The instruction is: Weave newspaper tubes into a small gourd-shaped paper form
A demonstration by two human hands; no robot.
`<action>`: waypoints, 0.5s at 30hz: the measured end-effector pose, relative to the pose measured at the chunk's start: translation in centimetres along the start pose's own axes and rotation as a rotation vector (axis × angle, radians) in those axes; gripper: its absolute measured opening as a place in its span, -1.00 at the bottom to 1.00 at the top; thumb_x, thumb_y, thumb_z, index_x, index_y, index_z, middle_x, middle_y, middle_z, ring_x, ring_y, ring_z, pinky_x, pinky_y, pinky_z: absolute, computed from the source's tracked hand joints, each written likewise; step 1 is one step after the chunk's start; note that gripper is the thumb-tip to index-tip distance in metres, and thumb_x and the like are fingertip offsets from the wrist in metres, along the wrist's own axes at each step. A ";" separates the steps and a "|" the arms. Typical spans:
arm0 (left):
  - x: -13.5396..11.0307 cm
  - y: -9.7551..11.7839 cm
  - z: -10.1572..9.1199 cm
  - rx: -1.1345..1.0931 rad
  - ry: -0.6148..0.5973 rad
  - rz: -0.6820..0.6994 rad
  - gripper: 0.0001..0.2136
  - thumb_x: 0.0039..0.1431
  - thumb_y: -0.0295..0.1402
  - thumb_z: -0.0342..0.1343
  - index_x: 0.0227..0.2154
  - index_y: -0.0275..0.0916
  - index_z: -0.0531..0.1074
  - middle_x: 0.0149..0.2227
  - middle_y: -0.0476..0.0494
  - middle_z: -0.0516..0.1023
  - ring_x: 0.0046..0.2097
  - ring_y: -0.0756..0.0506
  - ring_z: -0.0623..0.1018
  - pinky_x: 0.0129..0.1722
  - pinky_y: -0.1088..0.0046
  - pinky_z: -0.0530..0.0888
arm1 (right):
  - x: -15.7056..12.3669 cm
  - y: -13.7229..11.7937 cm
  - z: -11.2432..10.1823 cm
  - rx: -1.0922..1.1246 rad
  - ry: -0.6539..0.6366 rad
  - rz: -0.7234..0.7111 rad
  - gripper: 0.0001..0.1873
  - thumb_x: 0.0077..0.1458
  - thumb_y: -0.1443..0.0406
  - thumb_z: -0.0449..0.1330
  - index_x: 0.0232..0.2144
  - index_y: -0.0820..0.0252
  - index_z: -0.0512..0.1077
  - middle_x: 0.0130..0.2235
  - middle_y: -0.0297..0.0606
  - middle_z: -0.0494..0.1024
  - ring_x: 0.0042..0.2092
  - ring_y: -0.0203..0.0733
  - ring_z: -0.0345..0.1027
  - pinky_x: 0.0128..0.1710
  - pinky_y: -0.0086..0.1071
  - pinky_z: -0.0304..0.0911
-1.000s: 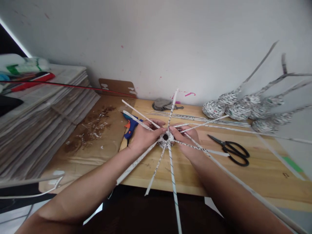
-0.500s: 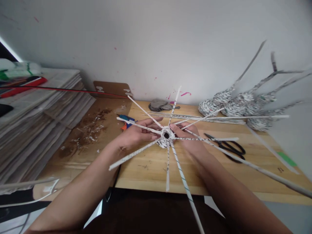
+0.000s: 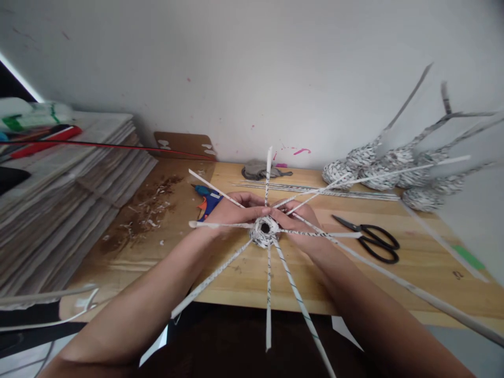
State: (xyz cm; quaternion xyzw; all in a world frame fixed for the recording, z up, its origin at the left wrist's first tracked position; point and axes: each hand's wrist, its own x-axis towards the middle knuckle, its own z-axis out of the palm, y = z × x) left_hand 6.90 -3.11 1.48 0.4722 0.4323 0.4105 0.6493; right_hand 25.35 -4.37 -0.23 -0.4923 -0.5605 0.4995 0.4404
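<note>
A small woven hub of rolled newspaper tubes is held above the wooden table, with long paper spokes fanning out from it in all directions. My left hand grips the hub from the left, fingers curled around it and over the spokes. From the right, my right hand pinches the hub, its fingers closed on the weave. One long paper tube runs from the hub past my right forearm to the frame's right edge.
Black scissors lie right of my hands. A blue glue gun lies behind my left hand. Woven paper balls with stems sit at the back right, loose tubes by the wall. A tall newspaper stack fills the left.
The hub has been turned in my hands, so the spokes point in new directions; two spokes now hang down toward me. Both hands stay on the hub.
</note>
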 end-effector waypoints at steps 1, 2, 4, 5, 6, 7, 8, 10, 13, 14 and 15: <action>0.2 -0.1 0.4 0.046 0.010 0.022 -0.68 -0.23 -0.28 0.50 -0.42 -0.33 0.57 -0.49 -0.13 0.59 -0.53 0.00 0.49 -0.54 0.51 0.36 | 0.0 -0.1 0.0 0.003 0.000 0.000 -0.69 -0.05 0.07 0.40 -0.43 0.21 0.57 -0.52 -0.30 0.57 -0.52 -0.25 0.37 -0.54 -0.41 0.23; 0.3 -0.2 0.8 0.070 0.047 0.066 -0.69 -0.24 -0.28 0.50 -0.46 -0.32 0.54 -0.53 -0.08 0.56 -0.55 0.03 0.46 -0.55 0.52 0.34 | 0.0 -0.2 0.1 0.017 0.004 0.007 -0.69 -0.05 0.08 0.39 -0.44 0.21 0.57 -0.53 -0.31 0.57 -0.52 -0.25 0.37 -0.54 -0.41 0.24; 0.3 -0.3 1.3 0.107 0.106 0.130 -0.71 -0.19 -0.25 0.46 -0.50 -0.31 0.51 -0.55 -0.05 0.53 -0.54 0.04 0.44 -0.54 0.52 0.32 | -0.1 -0.5 0.2 0.062 0.020 0.044 -0.69 -0.07 0.07 0.38 -0.46 0.21 0.54 -0.55 -0.30 0.56 -0.54 -0.24 0.37 -0.55 -0.40 0.25; 0.2 -0.3 1.4 0.125 0.130 0.149 -0.72 -0.16 -0.23 0.44 -0.51 -0.31 0.51 -0.55 -0.05 0.52 -0.54 0.03 0.44 -0.53 0.52 0.33 | -0.1 -0.6 0.3 0.080 0.030 0.067 -0.69 -0.07 0.07 0.37 -0.47 0.21 0.53 -0.56 -0.31 0.55 -0.55 -0.24 0.36 -0.57 -0.39 0.26; 0.2 -0.3 1.4 0.144 0.143 0.154 -0.72 -0.13 -0.21 0.42 -0.52 -0.31 0.50 -0.55 -0.05 0.52 -0.53 0.03 0.43 -0.52 0.51 0.32 | -0.1 -0.7 0.4 0.091 0.041 0.089 -0.69 -0.08 0.07 0.37 -0.47 0.19 0.51 -0.57 -0.31 0.54 -0.56 -0.23 0.36 -0.58 -0.38 0.26; 0.1 -0.4 1.3 0.170 0.147 0.153 -0.72 -0.10 -0.20 0.39 -0.52 -0.30 0.49 -0.54 -0.05 0.52 -0.53 0.02 0.43 -0.52 0.50 0.32 | -0.1 -0.8 0.4 0.094 0.050 0.106 -0.70 -0.07 0.07 0.37 -0.47 0.18 0.48 -0.57 -0.32 0.53 -0.57 -0.23 0.36 -0.59 -0.38 0.27; 0.0 -0.4 1.2 0.198 0.150 0.151 -0.73 -0.08 -0.20 0.38 -0.52 -0.30 0.49 -0.54 -0.05 0.51 -0.53 0.02 0.42 -0.52 0.50 0.32 | -0.2 -0.9 0.4 0.091 0.060 0.118 -0.71 -0.06 0.08 0.36 -0.48 0.16 0.46 -0.58 -0.34 0.52 -0.58 -0.22 0.37 -0.60 -0.37 0.27; -0.1 -0.6 0.9 0.235 0.156 0.149 -0.75 -0.05 -0.20 0.35 -0.51 -0.30 0.49 -0.54 -0.06 0.51 -0.52 0.01 0.41 -0.52 0.49 0.32 | -0.3 -1.2 0.4 0.079 0.075 0.119 -0.74 -0.02 0.11 0.34 -0.49 0.12 0.39 -0.59 -0.38 0.50 -0.59 -0.22 0.37 -0.60 -0.37 0.28; -0.2 -0.7 0.7 0.223 0.172 0.148 -0.77 -0.04 -0.23 0.34 -0.51 -0.29 0.48 -0.53 -0.07 0.50 -0.51 0.00 0.41 -0.51 0.48 0.31 | -0.3 -1.8 0.4 0.060 0.059 0.100 -0.77 0.04 0.16 0.29 -0.50 0.09 0.33 -0.59 -0.41 0.49 -0.60 -0.23 0.38 -0.59 -0.37 0.31; -0.2 -0.7 0.8 0.202 0.179 0.149 -0.77 -0.05 -0.23 0.34 -0.51 -0.28 0.47 -0.54 -0.07 0.49 -0.51 0.00 0.41 -0.52 0.48 0.31 | -0.2 -2.1 0.3 0.054 0.047 0.092 -0.77 0.07 0.17 0.27 -0.50 0.09 0.32 -0.59 -0.41 0.50 -0.60 -0.24 0.38 -0.58 -0.38 0.31; -0.3 -0.7 0.8 0.172 0.188 0.150 -0.77 -0.06 -0.24 0.34 -0.52 -0.28 0.45 -0.54 -0.06 0.49 -0.51 0.00 0.41 -0.53 0.49 0.30 | -0.2 -2.3 0.3 0.048 0.032 0.082 -0.78 0.09 0.18 0.25 -0.50 0.09 0.31 -0.58 -0.41 0.50 -0.60 -0.24 0.39 -0.57 -0.38 0.32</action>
